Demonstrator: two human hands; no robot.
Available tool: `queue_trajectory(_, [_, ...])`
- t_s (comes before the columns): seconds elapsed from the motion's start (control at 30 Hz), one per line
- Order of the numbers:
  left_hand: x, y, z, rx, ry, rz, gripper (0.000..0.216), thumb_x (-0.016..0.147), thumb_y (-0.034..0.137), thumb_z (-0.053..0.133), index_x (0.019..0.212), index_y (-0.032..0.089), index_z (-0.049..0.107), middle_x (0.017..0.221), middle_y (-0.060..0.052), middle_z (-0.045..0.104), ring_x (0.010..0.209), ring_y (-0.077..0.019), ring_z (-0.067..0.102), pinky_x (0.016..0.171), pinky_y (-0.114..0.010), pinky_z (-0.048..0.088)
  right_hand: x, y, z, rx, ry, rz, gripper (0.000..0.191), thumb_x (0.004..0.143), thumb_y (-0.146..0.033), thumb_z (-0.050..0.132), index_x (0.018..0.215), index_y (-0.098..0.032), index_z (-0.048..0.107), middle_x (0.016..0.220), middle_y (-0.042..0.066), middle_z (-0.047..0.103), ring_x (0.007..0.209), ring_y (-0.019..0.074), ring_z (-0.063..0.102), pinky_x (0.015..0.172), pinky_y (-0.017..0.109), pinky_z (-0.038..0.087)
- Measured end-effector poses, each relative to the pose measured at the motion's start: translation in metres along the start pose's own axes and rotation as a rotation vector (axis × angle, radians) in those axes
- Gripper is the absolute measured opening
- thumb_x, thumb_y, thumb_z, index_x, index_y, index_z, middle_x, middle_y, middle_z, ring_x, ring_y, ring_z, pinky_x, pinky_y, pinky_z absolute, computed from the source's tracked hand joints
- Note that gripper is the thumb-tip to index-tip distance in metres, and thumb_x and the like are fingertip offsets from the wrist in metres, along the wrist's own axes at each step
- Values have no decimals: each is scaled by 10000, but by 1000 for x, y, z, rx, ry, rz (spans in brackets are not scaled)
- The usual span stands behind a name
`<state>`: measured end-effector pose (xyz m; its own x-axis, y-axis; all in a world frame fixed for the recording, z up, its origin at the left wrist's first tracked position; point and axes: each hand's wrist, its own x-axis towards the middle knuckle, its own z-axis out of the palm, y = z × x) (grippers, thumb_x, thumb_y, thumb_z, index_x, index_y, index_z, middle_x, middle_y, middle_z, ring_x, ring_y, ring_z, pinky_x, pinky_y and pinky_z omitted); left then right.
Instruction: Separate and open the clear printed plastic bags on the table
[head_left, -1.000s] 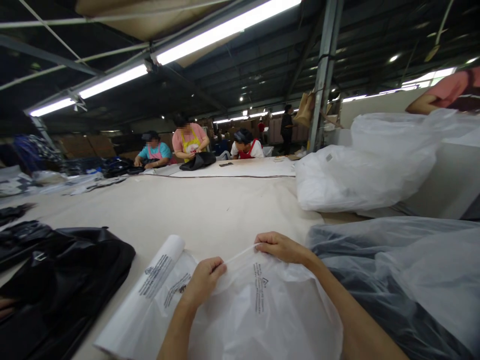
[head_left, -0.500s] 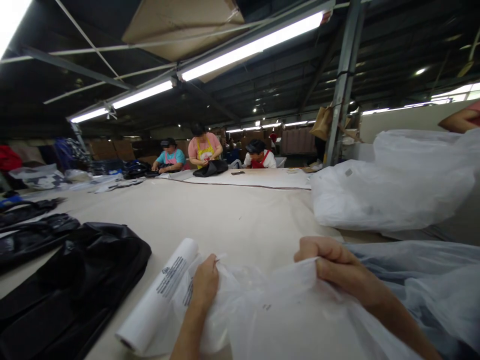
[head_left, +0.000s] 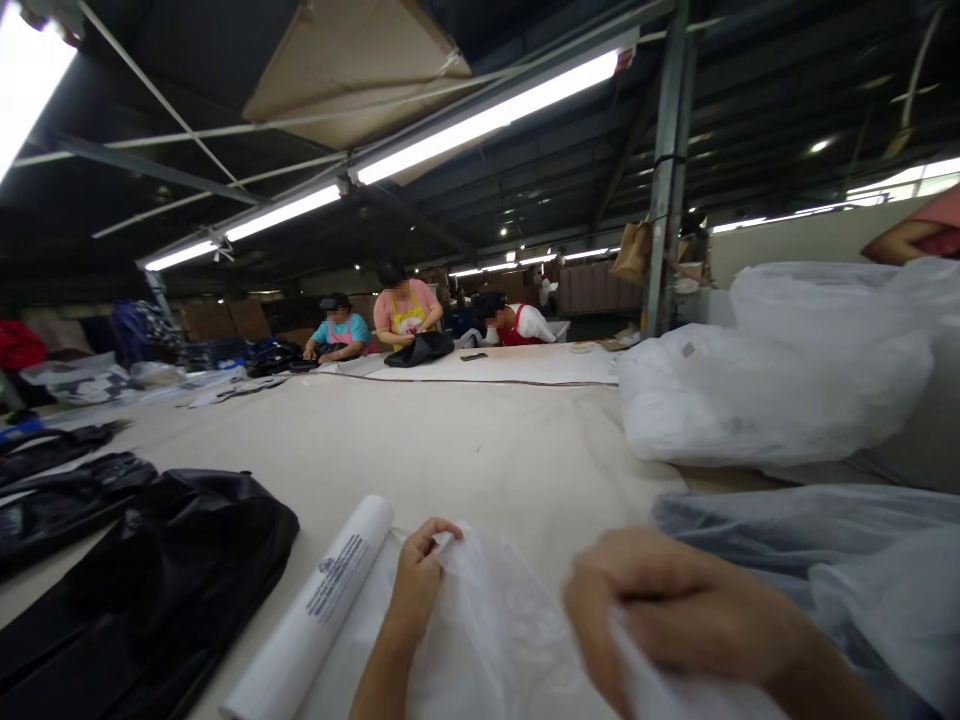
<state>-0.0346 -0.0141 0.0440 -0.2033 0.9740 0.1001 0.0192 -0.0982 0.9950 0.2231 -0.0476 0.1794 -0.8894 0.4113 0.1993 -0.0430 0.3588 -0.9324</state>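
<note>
On the wide beige cloth-covered table (head_left: pixel 450 440), a thin clear plastic bag (head_left: pixel 487 640) lay beside a white printed bag roll (head_left: pixel 315 615). The right hand (head_left: pixel 675 610) and left hand (head_left: pixel 420 580) both pinched the bag's film.

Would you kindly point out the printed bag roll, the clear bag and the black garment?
printed bag roll (head_left: pixel 315 610), head view, mid-length.
clear bag (head_left: pixel 487 640), head view, crumpled middle.
black garment (head_left: pixel 172 560), head view, centre.

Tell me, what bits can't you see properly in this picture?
- Right hand, head view: motion-blurred, so its fingers' grip on the clear plastic bag is unclear.
- Small print on the white plastic roll: too tiny to read.
- Black shiny garment: cut off by the left edge.
</note>
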Motion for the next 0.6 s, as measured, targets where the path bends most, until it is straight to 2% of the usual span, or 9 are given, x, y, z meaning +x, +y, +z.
queue_trajectory(0.07, [-5,8,2,-115,-47,-26,131,574,220,587,693,175,555,518,66,465,467,-77,362,473,-186,233,23,21,2,-72,76,35,196,801,-338,550,742,-154,586,713,9,541,632,106,464,603,221,369])
queue_trajectory(0.13, [-8,15,1,-226,-97,-15,128,564,189,613,640,170,513,543,52,498,497,-81,405,496,-185,269,46,50,2,-149,172,45,86,758,-244,557,746,-162,580,1011,56,587,819,143,527,714,245,396])
queue_trajectory(0.2, [-10,19,-2,-316,-144,13,153,581,155,621,609,168,471,602,32,543,539,-90,444,517,-189,301,62,79,2,-178,204,56,81,746,-241,565,733,-162,577,1303,95,471,1079,210,495,829,283,383])
queue_trajectory(0.23, [-11,20,-4,-346,-167,21,166,592,142,619,597,167,455,637,21,562,556,-95,458,520,-191,310,66,91,2,-169,196,73,93,741,-255,576,729,-162,575,1358,103,423,1170,233,442,873,296,363])
queue_trajectory(0.3, [-11,21,-7,-375,-203,23,179,601,122,609,573,163,437,698,0,593,573,-101,473,514,-195,316,69,108,4,-87,159,113,130,731,-294,589,743,-166,566,1250,110,498,1129,230,464,844,289,369])
queue_trajectory(0.37, [-11,22,-11,-376,-228,8,175,597,113,601,560,158,436,749,-19,619,586,-111,491,519,-203,328,69,117,5,28,143,179,175,733,-338,579,750,-170,533,894,48,569,787,157,524,650,238,371])
queue_trajectory(0.43, [-11,22,-14,-362,-239,11,164,596,107,585,552,157,435,779,-31,633,610,-122,507,541,-210,342,69,122,4,80,217,223,226,757,-380,561,719,-175,474,646,-39,431,549,86,363,507,203,259])
queue_trajectory(0.5, [-12,24,-17,-330,-248,21,136,586,90,550,552,157,437,822,-37,644,643,-133,519,563,-217,349,69,126,0,70,378,208,295,781,-424,553,681,-182,417,591,-67,327,526,74,285,482,203,211])
queue_trajectory(0.6, [-15,29,-20,-208,-277,31,102,521,57,471,550,154,476,898,-38,650,746,-160,541,635,-233,373,66,130,-12,92,551,174,344,775,-477,563,679,-183,410,600,-65,340,535,75,302,478,203,231])
